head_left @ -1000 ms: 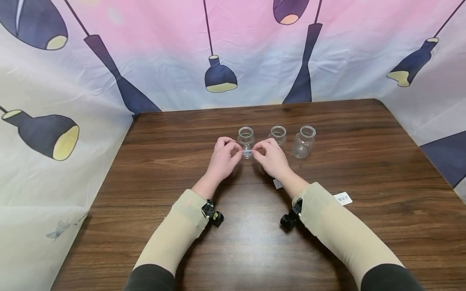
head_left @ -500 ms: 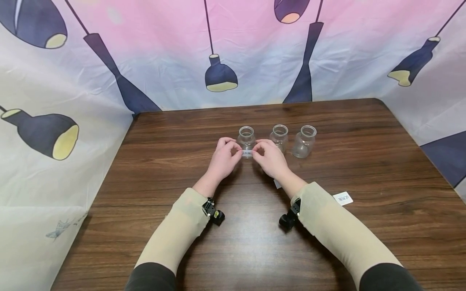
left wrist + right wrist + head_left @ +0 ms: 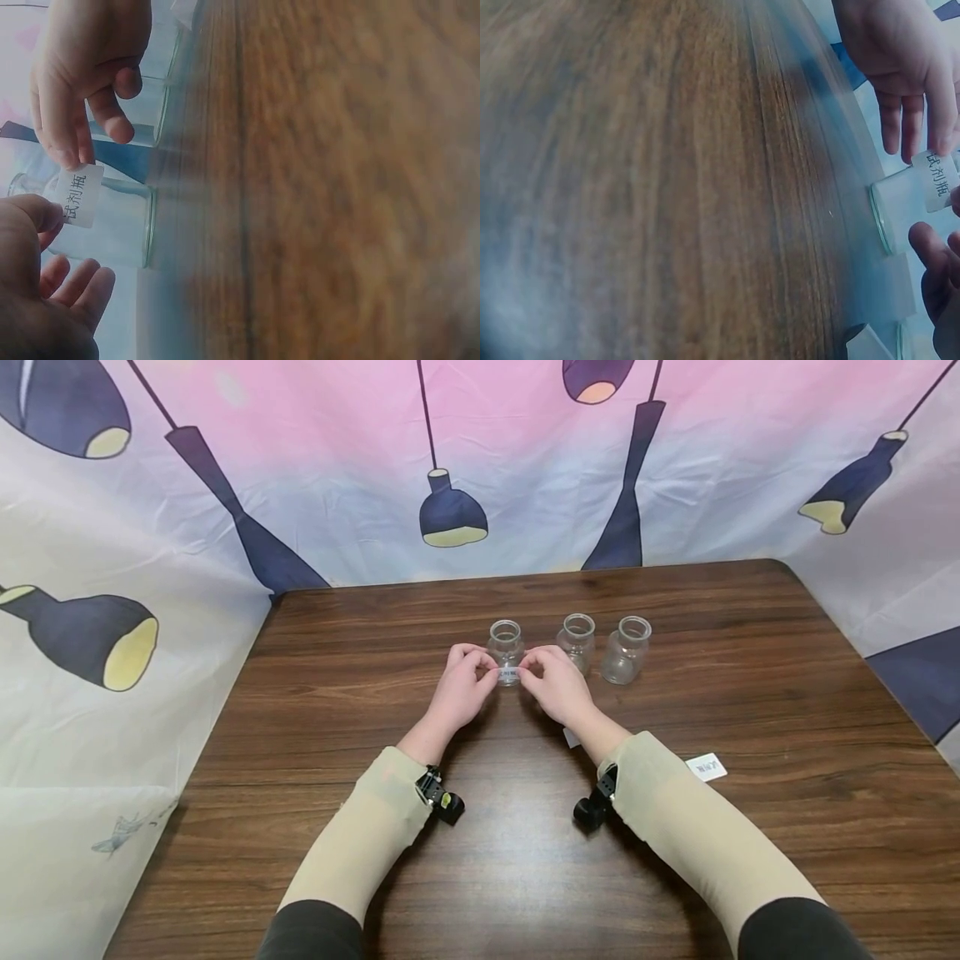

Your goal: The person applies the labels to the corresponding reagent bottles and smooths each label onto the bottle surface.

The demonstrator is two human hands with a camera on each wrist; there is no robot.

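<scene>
A small white label [image 3: 508,674] with printed dark characters is stretched between both hands, in front of the leftmost clear glass jar [image 3: 506,639]. My left hand [image 3: 463,685] pinches one end between thumb and forefinger. At the other end, my right hand [image 3: 558,685] pinches it the same way. In the left wrist view the label [image 3: 81,195] lies over the jar's side, its characters facing out. The right wrist view also has the label [image 3: 936,180] across the jar; whether it sticks to the glass I cannot tell. Both fingertips hide its ends.
Two more open glass jars stand to the right, a middle one [image 3: 577,639] partly behind my right hand and another [image 3: 626,652] beyond it. A white label [image 3: 707,767] lies by the right sleeve; another white piece [image 3: 572,737] shows under the right wrist. Wooden table [image 3: 315,718] underneath.
Both hands stay almost in place at the left jar. The label's printed face has tilted a little, showing more of its characters than one second ago.
</scene>
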